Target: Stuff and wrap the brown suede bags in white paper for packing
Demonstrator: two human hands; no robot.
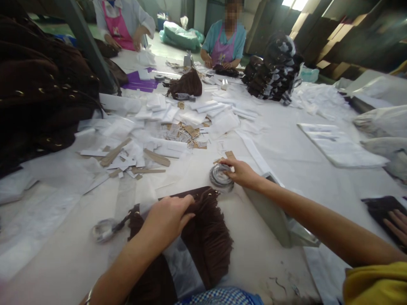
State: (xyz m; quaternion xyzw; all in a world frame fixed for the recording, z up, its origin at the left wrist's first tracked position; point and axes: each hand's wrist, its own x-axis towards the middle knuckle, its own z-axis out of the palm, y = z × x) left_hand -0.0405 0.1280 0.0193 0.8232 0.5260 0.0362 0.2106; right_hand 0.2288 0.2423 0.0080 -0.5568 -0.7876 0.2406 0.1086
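A dark brown fringed bag point(211, 237) with small metal eyelets along its top edge lies in front of me. My left hand point(170, 214) is closed on its upper part, fingers curled and thumb apart. Beyond the bag's right corner, my right hand point(243, 173) pinches the right side of a shiny grey ring-shaped coil point(219, 180); whether it is tape or a wrapped strap I cannot tell. Clear plastic point(182, 262) shows between the bag's brown parts. To the left, a blurred plastic-wrapped coil point(103, 231) joins the bag by a short brown strap.
A grey-green box-like holder point(269, 214) stands under my right forearm. Paper scraps and tags point(187, 131) cover the middle. Brown bags are heaped left point(41, 93) and back right point(273, 72). Two people work across the table; another person's hand point(397, 224) shows at right.
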